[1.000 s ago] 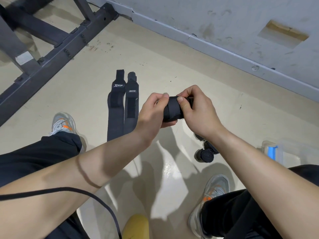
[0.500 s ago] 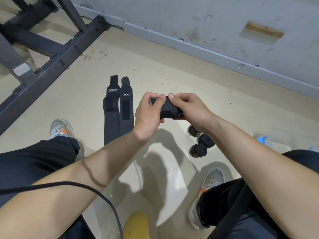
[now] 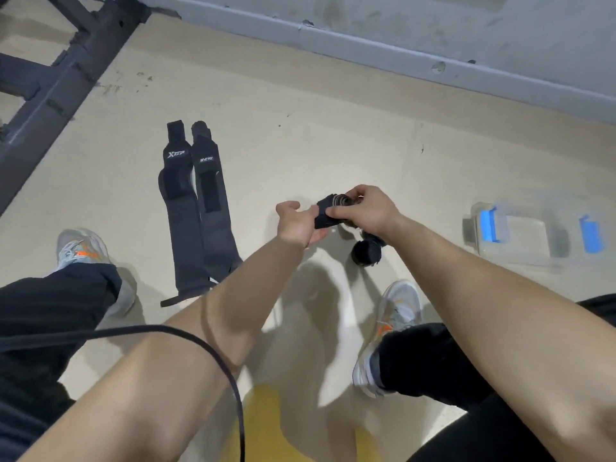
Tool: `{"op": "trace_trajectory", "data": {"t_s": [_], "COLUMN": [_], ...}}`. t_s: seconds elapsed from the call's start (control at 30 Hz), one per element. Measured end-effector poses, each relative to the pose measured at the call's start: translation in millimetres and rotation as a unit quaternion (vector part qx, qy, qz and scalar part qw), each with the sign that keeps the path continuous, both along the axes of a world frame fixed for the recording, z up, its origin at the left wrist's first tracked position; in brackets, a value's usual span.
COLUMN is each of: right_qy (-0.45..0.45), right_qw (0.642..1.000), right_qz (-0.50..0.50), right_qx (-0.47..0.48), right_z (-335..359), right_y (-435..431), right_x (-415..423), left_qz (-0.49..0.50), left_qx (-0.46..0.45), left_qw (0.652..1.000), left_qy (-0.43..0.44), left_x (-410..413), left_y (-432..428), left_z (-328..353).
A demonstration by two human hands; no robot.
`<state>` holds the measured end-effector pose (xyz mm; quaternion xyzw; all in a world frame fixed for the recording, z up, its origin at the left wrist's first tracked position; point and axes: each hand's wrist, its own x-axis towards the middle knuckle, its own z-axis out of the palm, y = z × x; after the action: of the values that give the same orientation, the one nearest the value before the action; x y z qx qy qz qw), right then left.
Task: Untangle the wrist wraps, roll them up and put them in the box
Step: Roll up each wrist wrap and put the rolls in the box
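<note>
A rolled black wrist wrap (image 3: 330,211) is held above the floor between both hands. My left hand (image 3: 295,223) grips its left end from below, and my right hand (image 3: 366,210) pinches its right side with curled fingers. Two unrolled dark wraps (image 3: 196,208) lie flat side by side on the floor to the left. A finished black roll (image 3: 365,253) sits on the floor under my right wrist, with more rolls partly hidden behind the hand. The clear plastic box (image 3: 520,238) with blue clips stands on the floor at the right.
A black metal frame (image 3: 60,85) runs along the upper left. The grey wall base (image 3: 400,48) crosses the top. My two grey-orange shoes (image 3: 81,251) (image 3: 390,328) flank the work area. A black cable (image 3: 213,355) and a yellow stool (image 3: 263,425) are near the bottom.
Both hands with the rolled wrap have dropped lower and moved right, towards the rolls on the floor. The view swung right, bringing the clear box more into sight.
</note>
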<state>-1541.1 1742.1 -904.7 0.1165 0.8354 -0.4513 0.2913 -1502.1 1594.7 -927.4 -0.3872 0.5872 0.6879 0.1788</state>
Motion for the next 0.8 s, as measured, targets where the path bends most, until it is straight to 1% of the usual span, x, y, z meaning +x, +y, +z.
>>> {"op": "trace_trajectory", "data": {"t_s": [0.03, 0.1, 0.17, 0.27, 0.37, 0.57, 0.7, 0.8], "right_qy": [0.006, 0.015, 0.012, 0.029, 0.056, 0.064, 0.063, 0.055], "right_qw": [0.999, 0.995, 0.987, 0.963, 0.937, 0.901, 0.897, 0.9], "right_qz": [0.005, 0.012, 0.029, 0.052, 0.073, 0.108, 0.113, 0.098], "right_qx": [0.04, 0.102, 0.16, 0.262, 0.337, 0.416, 0.423, 0.422], "right_z": [-12.4, -38.2, -60.5, -92.9, -121.9, -147.9, -149.4, -143.4], "right_y": [1.4, 1.2, -1.6, -5.3, -8.3, -3.8, -1.0, -1.5], "right_x": [0.5, 1.3, 2.7, 2.7, 1.7, 4.4, 4.3, 5.3], "left_qz": [-0.007, -0.019, -0.013, 0.018, 0.03, -0.009, -0.026, -0.024], "left_qx": [-0.003, 0.02, 0.038, 0.059, 0.069, 0.067, 0.09, 0.096], "left_qw": [1.0, 1.0, 0.999, 0.996, 0.993, 0.991, 0.991, 0.99], "left_qy": [-0.009, -0.004, -0.026, -0.071, -0.092, -0.112, -0.099, -0.1], "left_x": [-0.6, -1.7, -1.1, -0.6, -2.5, -11.4, -14.9, -14.7], "left_y": [8.0, 22.3, 30.8, 39.1, 46.5, 52.6, 53.3, 50.6], "left_z": [-11.7, -34.2, -60.1, -98.5, -124.9, -151.9, -154.8, -148.9]}}
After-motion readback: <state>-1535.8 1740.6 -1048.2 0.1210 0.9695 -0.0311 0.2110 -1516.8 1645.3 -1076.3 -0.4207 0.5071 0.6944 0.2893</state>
